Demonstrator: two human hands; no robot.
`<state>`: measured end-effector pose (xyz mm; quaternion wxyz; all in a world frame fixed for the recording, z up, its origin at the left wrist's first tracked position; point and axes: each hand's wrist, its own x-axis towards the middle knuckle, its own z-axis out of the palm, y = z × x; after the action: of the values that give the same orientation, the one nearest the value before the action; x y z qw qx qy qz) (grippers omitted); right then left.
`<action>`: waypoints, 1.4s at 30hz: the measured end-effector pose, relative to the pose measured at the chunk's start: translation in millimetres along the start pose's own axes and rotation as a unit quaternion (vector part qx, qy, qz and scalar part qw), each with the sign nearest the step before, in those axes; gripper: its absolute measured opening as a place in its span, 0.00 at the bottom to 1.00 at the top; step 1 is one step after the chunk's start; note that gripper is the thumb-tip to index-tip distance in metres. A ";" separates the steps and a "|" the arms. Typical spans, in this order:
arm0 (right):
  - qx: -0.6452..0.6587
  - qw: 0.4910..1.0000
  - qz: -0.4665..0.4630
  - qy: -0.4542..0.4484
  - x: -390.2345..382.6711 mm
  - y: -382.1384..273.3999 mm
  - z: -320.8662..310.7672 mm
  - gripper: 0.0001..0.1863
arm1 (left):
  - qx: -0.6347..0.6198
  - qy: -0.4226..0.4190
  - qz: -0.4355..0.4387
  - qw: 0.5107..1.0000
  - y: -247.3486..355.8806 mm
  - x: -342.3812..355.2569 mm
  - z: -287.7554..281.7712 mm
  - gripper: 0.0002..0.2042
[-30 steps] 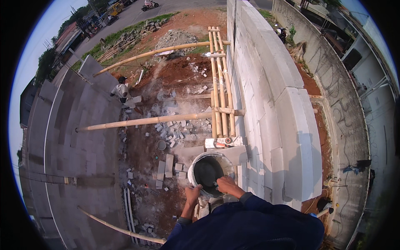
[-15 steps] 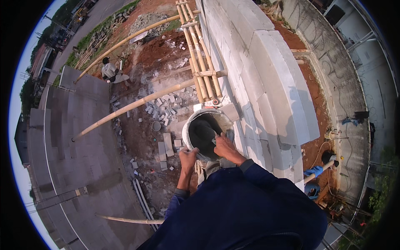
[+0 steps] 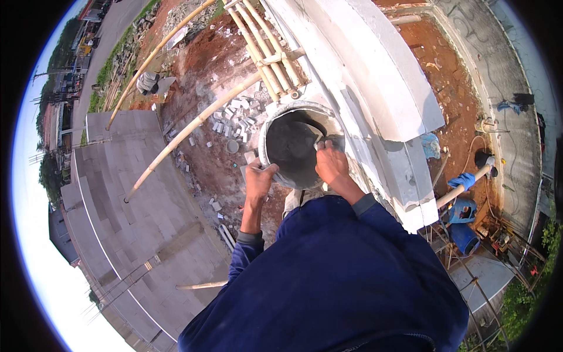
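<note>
A round bucket (image 3: 264, 136) with a pale, mortar-crusted rim stands in front of me, beside the block wall. Dark grey wet mortar (image 3: 288, 144) fills much of it. My left hand (image 3: 258, 178) is closed on the near left side of the rim, thumb toward the inside. At the right side of the bucket, my right hand (image 3: 332, 162) is closed round the trowel's handle, knuckles up. The trowel's blade cannot be made out clearly against the mortar and the hand.
A wall of pale blocks (image 3: 375, 76) runs along my right. Bamboo poles (image 3: 267, 50) lie lashed together beyond the bucket, and a long bamboo pole (image 3: 193, 126) slants to a grey block wall (image 3: 126, 182). Broken blocks (image 3: 237, 114) litter the ground below. A person (image 3: 148, 83) is far left.
My right hand has shifted toward the bucket's right side, and the trowel blade seen in the mortar before is now hard to see. My left hand stays on the rim. The view has turned.
</note>
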<state>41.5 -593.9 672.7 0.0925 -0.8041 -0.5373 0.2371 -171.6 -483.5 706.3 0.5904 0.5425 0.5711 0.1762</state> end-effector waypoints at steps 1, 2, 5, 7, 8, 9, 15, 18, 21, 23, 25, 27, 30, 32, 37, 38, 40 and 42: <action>-0.001 0.999 -0.005 0.040 4.7 1.9 -1.0 0.17 | 0.016 -0.017 -0.003 1.000 11.2 -1.2 5.0 0.09; -0.002 0.997 -0.009 0.081 8.6 3.8 -1.8 0.16 | 0.017 -0.040 0.016 0.999 22.3 -4.4 12.6 0.10; -0.019 0.989 -0.068 0.132 0.6 -10.9 -12.4 0.12 | 0.063 -0.106 0.056 0.991 39.1 -2.9 22.2 0.13; 0.016 0.993 -0.090 0.078 -10.0 -10.3 -15.4 0.13 | 0.049 -0.093 0.055 0.993 56.6 -4.8 31.7 0.12; 0.024 0.993 -0.103 0.057 -16.1 -4.9 -13.7 0.14 | 0.051 -0.094 0.049 0.993 61.9 -2.1 33.3 0.12; 0.033 0.992 -0.118 0.036 -22.6 3.4 -12.1 0.14 | 0.051 -0.095 0.043 0.993 66.1 -0.8 35.2 0.12; 0.042 0.995 0.037 0.086 -38.7 32.6 -2.6 0.23 | 0.050 -0.074 0.065 0.994 54.6 -15.3 50.3 0.10; 0.015 0.989 0.056 0.137 -40.0 31.2 9.4 0.25 | 0.107 -0.083 0.079 0.988 63.0 -22.3 57.3 0.09; 0.007 0.989 -0.055 0.137 -64.5 25.7 12.8 0.17 | 0.116 -0.080 0.067 0.988 61.3 -20.9 56.8 0.08; 0.016 0.991 0.018 0.132 -65.7 21.1 4.6 0.15 | 0.125 -0.079 0.066 0.987 57.3 -19.0 53.8 0.07; 0.002 0.979 0.133 0.155 -54.6 12.9 -3.7 0.15 | 0.109 -0.087 0.085 0.987 58.2 -25.0 59.3 0.07; -0.021 0.974 0.131 0.184 -36.4 13.7 -13.8 0.15 | 0.118 -0.095 0.103 0.983 56.7 -24.2 57.0 0.07; -0.089 0.973 0.034 0.209 -26.4 -2.4 -23.8 0.15 | 0.174 -0.120 0.141 0.967 63.4 -6.3 42.7 0.08; -0.097 0.972 -0.056 0.207 -33.5 -9.7 -21.6 0.13 | 0.171 -0.130 0.112 0.970 96.7 -10.8 40.2 0.08; -0.049 0.980 -0.113 0.156 -50.2 -2.7 0.0 0.12 | 0.189 -0.121 0.144 0.964 97.1 4.8 12.4 0.08; -0.050 0.989 -0.066 0.122 -47.6 4.4 0.1 0.14 | 0.180 -0.117 0.145 0.966 95.2 4.4 13.1 0.08; -0.008 0.985 0.034 0.171 -42.7 5.9 -11.7 0.21 | 0.167 -0.124 0.145 0.967 95.3 3.2 14.4 0.08; 0.030 0.981 0.116 0.153 -34.4 6.8 3.6 0.27 | 0.152 -0.150 0.148 0.966 97.9 1.4 19.3 0.08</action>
<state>34.7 -628.2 676.5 0.1694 -0.8846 -0.4123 0.1369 -114.3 -456.6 783.5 0.5474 0.7243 0.4097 0.0894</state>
